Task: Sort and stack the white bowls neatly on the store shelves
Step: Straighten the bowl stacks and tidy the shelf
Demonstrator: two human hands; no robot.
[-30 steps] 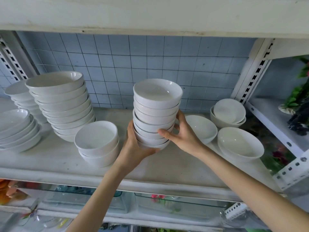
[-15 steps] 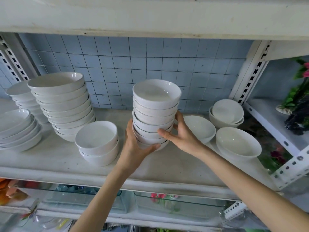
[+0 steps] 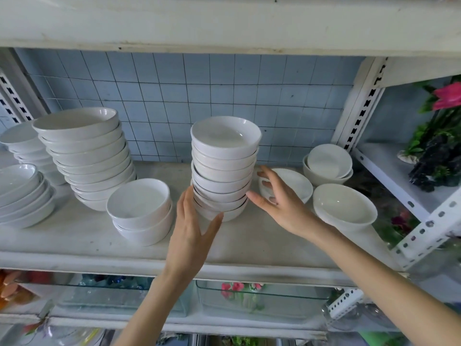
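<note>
A tall stack of several white bowls [image 3: 224, 166] stands on the middle of the white shelf [image 3: 74, 240]. My left hand [image 3: 192, 228] is open just left of the stack's base, fingers straight, thumb near the lowest bowl. My right hand [image 3: 282, 203] is open at the stack's right side, thumb close to the bowls, fingers spread over a single white bowl [image 3: 296, 183] behind it. Neither hand holds anything.
A leaning stack of larger bowls [image 3: 87, 156] and a pair of stacked bowls [image 3: 139, 211] stand to the left, with plates [image 3: 22, 196] at far left. Right of centre sit a lone bowl [image 3: 344, 208] and nested bowls [image 3: 326, 166]. A slotted shelf post [image 3: 361, 106] rises at right.
Both hands have let go of the tall stack and drawn slightly away from it with fingers spread. The stack now rests on the shelf.
</note>
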